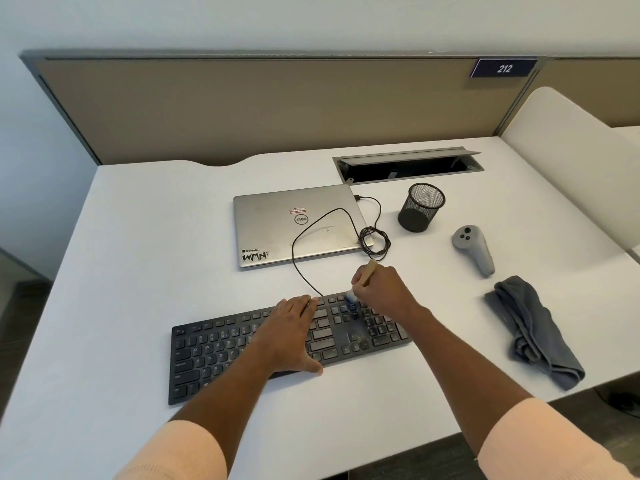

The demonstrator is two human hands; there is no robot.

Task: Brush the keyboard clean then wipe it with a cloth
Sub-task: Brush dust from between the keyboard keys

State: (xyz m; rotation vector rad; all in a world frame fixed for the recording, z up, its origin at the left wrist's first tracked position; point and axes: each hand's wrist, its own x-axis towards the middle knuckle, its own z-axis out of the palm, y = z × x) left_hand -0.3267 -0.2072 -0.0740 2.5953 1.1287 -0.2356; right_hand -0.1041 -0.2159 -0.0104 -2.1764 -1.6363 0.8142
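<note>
Lower centre: left hand (292, 332), fingers straight, presses black flat keyboard (207, 355) onto white tabletop (138, 271), likely steadying it; right hand (381, 289) grips wooden-handled brush (367, 271), bristles on right-side keys. Right of frame: crumpled grey cloth (533, 330), untouched.

I saw a black keyboard (242, 351), grey cloth (535, 332), silver laptop (298, 225), and black mesh pen cup (420, 206) on a white desk (138, 254).

A white desk (138, 237) backs onto a tan partition (242, 105) below a pale wall (277, 19).
</note>
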